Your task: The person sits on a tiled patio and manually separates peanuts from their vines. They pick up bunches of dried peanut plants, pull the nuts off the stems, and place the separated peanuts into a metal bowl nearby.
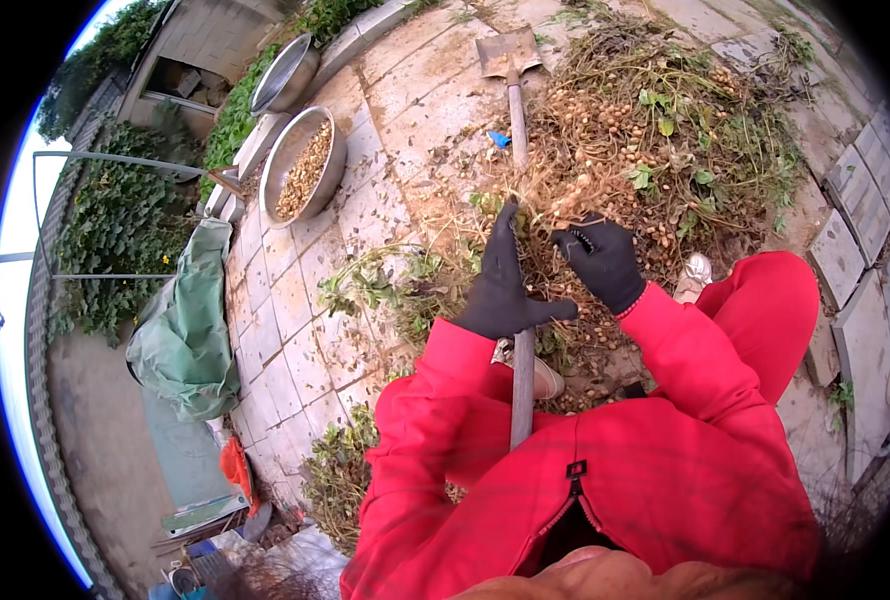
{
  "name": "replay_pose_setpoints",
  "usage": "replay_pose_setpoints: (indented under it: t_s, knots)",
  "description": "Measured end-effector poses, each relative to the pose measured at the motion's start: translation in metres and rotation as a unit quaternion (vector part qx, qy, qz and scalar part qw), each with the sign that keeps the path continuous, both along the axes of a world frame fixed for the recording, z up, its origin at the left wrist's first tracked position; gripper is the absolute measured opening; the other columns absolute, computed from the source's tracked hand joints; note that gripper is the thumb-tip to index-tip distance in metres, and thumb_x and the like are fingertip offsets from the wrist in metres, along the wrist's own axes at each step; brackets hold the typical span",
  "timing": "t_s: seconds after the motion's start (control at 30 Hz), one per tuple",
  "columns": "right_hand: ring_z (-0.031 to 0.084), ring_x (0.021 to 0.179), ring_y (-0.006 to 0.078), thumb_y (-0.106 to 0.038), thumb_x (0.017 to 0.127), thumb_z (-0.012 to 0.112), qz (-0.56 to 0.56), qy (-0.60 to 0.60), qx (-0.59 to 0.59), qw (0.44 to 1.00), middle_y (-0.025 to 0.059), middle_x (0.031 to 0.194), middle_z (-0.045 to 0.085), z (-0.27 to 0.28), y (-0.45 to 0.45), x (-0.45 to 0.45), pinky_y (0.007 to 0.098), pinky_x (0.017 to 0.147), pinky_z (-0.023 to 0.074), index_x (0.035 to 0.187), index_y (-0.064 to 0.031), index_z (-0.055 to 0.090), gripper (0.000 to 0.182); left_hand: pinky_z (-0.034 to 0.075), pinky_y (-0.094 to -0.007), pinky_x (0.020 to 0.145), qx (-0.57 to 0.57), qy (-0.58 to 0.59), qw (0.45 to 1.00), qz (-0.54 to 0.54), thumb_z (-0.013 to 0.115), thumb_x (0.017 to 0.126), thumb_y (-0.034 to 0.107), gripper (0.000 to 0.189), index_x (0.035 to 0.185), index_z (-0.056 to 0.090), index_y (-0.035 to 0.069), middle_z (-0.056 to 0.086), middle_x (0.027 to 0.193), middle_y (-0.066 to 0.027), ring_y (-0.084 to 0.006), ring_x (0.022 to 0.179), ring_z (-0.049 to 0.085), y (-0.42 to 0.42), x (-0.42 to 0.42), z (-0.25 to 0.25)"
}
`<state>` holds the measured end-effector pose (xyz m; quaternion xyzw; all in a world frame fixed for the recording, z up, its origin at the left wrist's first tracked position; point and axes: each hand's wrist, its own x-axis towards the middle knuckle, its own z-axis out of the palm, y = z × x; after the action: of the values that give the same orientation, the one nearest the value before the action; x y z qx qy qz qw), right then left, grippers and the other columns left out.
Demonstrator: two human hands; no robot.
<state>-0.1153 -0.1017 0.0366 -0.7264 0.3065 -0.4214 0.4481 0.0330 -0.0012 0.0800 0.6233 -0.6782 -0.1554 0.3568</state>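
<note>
My left hand (509, 281), in a black glove, has its thumb and fingers apart over the wooden handle of a shovel (522, 379); I cannot tell whether it touches the plants beside it. My right hand (601, 259), also in a black glove, has its fingers curled at the roots of a peanut plant (576, 202); its grip is partly hidden. The shovel's metal blade (508, 52) lies flat on the paving, pointing away from me. A large heap of pulled peanut plants (662, 135) with pods among the roots lies beyond my right hand.
A metal basin (332, 169) with loose peanuts stands at the left, beside a second metal bowl (310, 75). More plants lie on the paving left of my hands (422, 289). A green tarp (197, 330) covers something further left. Concrete slabs (835, 259) lie at the right.
</note>
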Motion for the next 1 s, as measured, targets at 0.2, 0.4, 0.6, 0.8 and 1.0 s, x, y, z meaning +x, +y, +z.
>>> replay_pose_setpoints:
  t_s: [0.2,0.4,0.6,0.8,1.0]
  knots:
    - [0.059,0.064,0.0321,-0.018,0.077,0.067,0.102,0.06,-0.074,0.99,0.0135,0.074,0.062,0.031,0.031,-0.009,0.0405,0.058,0.0468,0.086,-0.0078,0.07,0.014,0.04,-0.0357,0.1,0.092,0.091,0.992,0.001,0.084,0.065,0.029,0.109,0.146,0.016,0.0,0.047,0.134,-0.0197,-0.0265,0.122,0.049,-0.008,0.021,-0.029]
    - [0.06,0.069,0.0354,-0.021,0.081,0.063,0.24,0.094,0.009,0.966,0.0159,0.078,0.06,0.086,0.013,-0.033,0.041,0.064,0.048,0.094,-0.0043,0.064,0.021,0.051,-0.0313,0.085,0.204,0.366,0.907,0.035,0.064,0.084,0.01,0.051,0.131,0.045,0.002,0.062,0.113,-0.0114,-0.0242,0.098,0.063,-0.001,0.057,-0.06]
    - [0.061,0.087,0.0302,-0.011,0.083,0.058,0.073,0.053,0.006,0.996,0.0157,0.1,0.062,0.078,-0.016,-0.04,0.0357,0.076,0.0483,0.109,-0.0027,0.059,0.028,0.051,-0.0313,0.082,0.099,0.034,0.994,-0.032,0.061,0.085,0.007,0.04,0.123,0.052,0.002,0.064,0.107,-0.0101,-0.0241,0.094,0.063,0.006,0.046,-0.03]
    - [0.061,0.095,0.0173,-0.012,0.092,0.048,0.205,-0.131,0.388,0.889,0.0144,0.11,0.06,0.044,-0.026,-0.035,0.0354,0.08,0.0503,0.125,-0.0037,0.051,0.034,0.05,-0.0325,0.077,0.15,-0.044,0.988,-0.016,0.055,0.092,0.016,0.023,0.112,0.062,0.007,0.065,0.099,-0.0112,-0.0184,0.086,0.063,0.003,0.042,-0.032]
    - [0.062,0.089,0.0201,-0.004,0.094,0.049,0.258,0.018,-0.133,0.957,0.0132,0.113,0.057,0.021,-0.033,-0.037,0.0348,0.078,0.0539,0.129,-0.0069,0.05,0.035,0.048,-0.0277,0.064,0.249,0.397,0.876,0.118,0.061,0.089,0.037,0.043,0.102,0.064,-0.004,0.066,0.085,-0.0066,-0.012,0.07,0.06,-0.006,0.004,-0.006]
